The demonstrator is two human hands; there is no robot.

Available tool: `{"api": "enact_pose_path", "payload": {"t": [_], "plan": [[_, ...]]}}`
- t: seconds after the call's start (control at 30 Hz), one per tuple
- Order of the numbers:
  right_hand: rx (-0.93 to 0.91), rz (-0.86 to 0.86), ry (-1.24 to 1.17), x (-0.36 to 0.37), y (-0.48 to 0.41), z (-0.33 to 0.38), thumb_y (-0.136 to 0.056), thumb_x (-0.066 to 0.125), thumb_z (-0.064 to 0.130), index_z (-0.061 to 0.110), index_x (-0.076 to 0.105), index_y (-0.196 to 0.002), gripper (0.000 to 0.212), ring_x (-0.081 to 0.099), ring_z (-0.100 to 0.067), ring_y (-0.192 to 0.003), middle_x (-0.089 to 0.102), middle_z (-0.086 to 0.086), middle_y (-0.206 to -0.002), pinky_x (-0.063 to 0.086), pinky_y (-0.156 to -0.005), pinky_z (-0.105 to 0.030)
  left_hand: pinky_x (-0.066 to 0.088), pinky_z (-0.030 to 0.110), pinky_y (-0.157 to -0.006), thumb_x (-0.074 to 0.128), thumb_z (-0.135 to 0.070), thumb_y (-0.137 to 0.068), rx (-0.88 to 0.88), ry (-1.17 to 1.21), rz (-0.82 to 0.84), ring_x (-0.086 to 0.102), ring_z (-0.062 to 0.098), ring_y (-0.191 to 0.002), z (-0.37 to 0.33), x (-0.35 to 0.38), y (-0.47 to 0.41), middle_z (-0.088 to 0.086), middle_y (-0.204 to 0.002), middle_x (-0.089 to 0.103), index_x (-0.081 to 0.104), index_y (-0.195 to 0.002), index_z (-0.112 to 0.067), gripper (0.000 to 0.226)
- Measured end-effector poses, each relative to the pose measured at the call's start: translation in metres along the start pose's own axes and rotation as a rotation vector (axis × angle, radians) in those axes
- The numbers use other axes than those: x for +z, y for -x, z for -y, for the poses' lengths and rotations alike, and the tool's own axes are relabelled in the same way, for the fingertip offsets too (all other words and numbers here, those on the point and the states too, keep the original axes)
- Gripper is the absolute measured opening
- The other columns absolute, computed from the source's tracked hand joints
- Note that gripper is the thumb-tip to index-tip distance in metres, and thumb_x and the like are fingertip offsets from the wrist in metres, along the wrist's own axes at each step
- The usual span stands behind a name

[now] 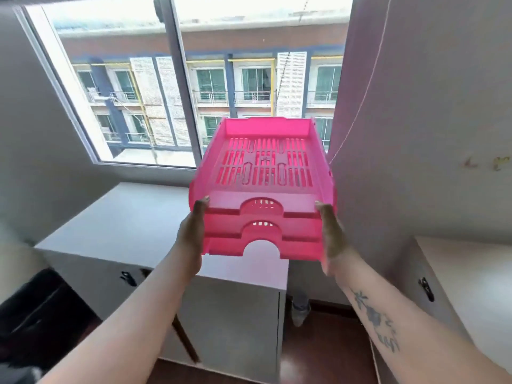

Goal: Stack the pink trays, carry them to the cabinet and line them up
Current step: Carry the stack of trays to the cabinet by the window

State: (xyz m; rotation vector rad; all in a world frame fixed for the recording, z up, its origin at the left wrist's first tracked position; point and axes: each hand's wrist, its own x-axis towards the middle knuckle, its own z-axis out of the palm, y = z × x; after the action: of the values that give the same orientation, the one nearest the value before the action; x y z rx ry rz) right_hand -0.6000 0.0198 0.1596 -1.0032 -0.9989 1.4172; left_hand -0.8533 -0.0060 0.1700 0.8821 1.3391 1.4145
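Pink trays (264, 189), three in number, are nested in one stack and held in the air above the white cabinet (133, 217), clear of its top. Each tray front has an arched cutout; the slotted floor of the top tray is fully visible. The far end of the stack is tilted upward toward the window (177, 92).

Left hand (192, 234) grips the left front corner of the stack, thumb pressed on the rim of the top tray, palm against the side walls. Right hand (331, 234) grips the right front corner in the same manner, thumb on the top rim. Fingers under the stack are hidden.

Both forearms extend forward. A second white cabinet (465, 278) stands at the right, near the wall (429, 106).
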Motion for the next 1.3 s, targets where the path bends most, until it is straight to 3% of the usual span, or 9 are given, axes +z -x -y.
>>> {"api": "enact_pose_path", "payload": {"t": [0.1,0.23,0.33,0.43,0.7,0.9,1.03,1.17,1.3], "plan": [[0.02,-0.007,0.025,0.039,-0.007,-0.027,-0.062,0.068,0.077,0.021,0.065,-0.124,0.084,0.07,-0.044,-0.102,0.07,-0.025,-0.116,0.055,-0.084,-0.065,0.062,0.048,-0.078,0.051,-0.065,-0.084,-0.034,-0.017,-0.021,0.076,0.03,-0.095,0.013,-0.043,-0.015,0.012,-0.112,0.076,0.065,-0.125,-0.024,0.06],[0.066,-0.036,0.083,0.073,-0.023,-0.07,-0.06,0.062,0.085,0.03,0.063,-0.127,0.087,0.064,-0.035,-0.119,0.071,-0.01,-0.124,0.044,-0.104,-0.062,0.057,0.038,-0.049,0.048,-0.072,-0.077,-0.075,-0.075,-0.017,0.075,0.022,-0.076,0.033,-0.085,-0.036,0.013,-0.105,0.076,0.064,-0.124,-0.019,0.072],[0.072,-0.092,0.096,0.086,-0.03,-0.09,-0.07,0.057,0.079,0.03,0.057,-0.136,0.082,0.056,-0.026,-0.128,0.065,-0.002,-0.133,0.036,-0.112,-0.06,0.061,0.031,-0.058,0.048,-0.08,-0.073,-0.13,-0.095,0.01,0.075,0.03,-0.095,0.052,-0.105,-0.058,0.011,-0.108,0.077,0.063,-0.125,-0.025,0.077],[0.092,-0.161,0.148,0.098,-0.031,-0.098,-0.063,0.055,0.078,0.022,0.049,-0.144,0.099,0.047,-0.015,-0.129,0.055,0.008,-0.138,0.027,-0.118,-0.053,0.056,0.054,-0.091,0.053,-0.086,-0.069,-0.211,-0.086,0.013,0.068,0.034,-0.111,0.074,-0.117,-0.079,0.008,-0.12,0.073,0.062,-0.129,-0.034,0.079],[0.122,-0.287,0.177,0.102,-0.046,-0.111,-0.038,0.049,0.1,0.028,0.046,-0.147,0.13,0.041,-0.011,-0.131,0.051,0.009,-0.145,0.027,-0.111,-0.041,0.042,0.06,-0.106,0.048,-0.089,-0.07,-0.224,-0.148,0.067,0.058,0.03,-0.126,0.089,-0.117,-0.107,-0.001,-0.132,0.067,0.055,-0.134,-0.044,0.078],[0.072,-0.208,0.234,0.097,-0.055,-0.087,-0.073,0.059,0.076,0.037,0.053,-0.138,0.076,0.057,-0.016,-0.127,0.065,0.009,-0.133,0.043,-0.106,-0.049,0.056,0.049,-0.09,0.055,-0.084,-0.07,-0.042,-0.28,0.085,0.066,0.028,-0.114,0.063,-0.12,-0.113,0.002,-0.122,0.07,0.054,-0.134,-0.037,0.079],[0.03,-0.235,0.27,0.097,-0.084,-0.043,-0.086,0.067,0.052,0.018,0.037,-0.151,0.08,0.054,-0.023,-0.129,0.052,-0.004,-0.145,0.047,-0.105,-0.046,0.057,0.032,-0.078,0.061,-0.065,-0.082,0.036,-0.355,0.018,0.067,0.014,-0.105,0.023,-0.114,-0.122,-0.008,-0.118,0.065,0.05,-0.135,-0.026,0.066],[0.117,-0.175,0.474,0.108,-0.111,-0.013,-0.1,0.049,0.015,0.017,0.06,-0.126,0.029,0.07,-0.016,-0.09,0.072,-0.004,-0.105,0.057,-0.066,-0.028,0.061,0.044,-0.075,0.053,-0.027,-0.098,0.113,-0.548,-0.063,0.071,0.023,-0.092,-0.007,-0.092,-0.133,-0.006,-0.094,0.072,0.066,-0.111,-0.029,0.018],[0.135,-0.188,0.511,0.106,-0.115,-0.012,-0.096,0.045,0.007,0.012,0.068,-0.105,0.025,0.074,-0.021,-0.077,0.076,-0.009,-0.097,0.062,-0.06,-0.033,0.061,0.047,-0.073,0.044,-0.017,-0.099,0.194,-0.613,-0.214,0.07,0.029,-0.088,-0.013,-0.085,-0.13,0.001,-0.089,0.073,0.072,-0.111,-0.014,0.031]]}}
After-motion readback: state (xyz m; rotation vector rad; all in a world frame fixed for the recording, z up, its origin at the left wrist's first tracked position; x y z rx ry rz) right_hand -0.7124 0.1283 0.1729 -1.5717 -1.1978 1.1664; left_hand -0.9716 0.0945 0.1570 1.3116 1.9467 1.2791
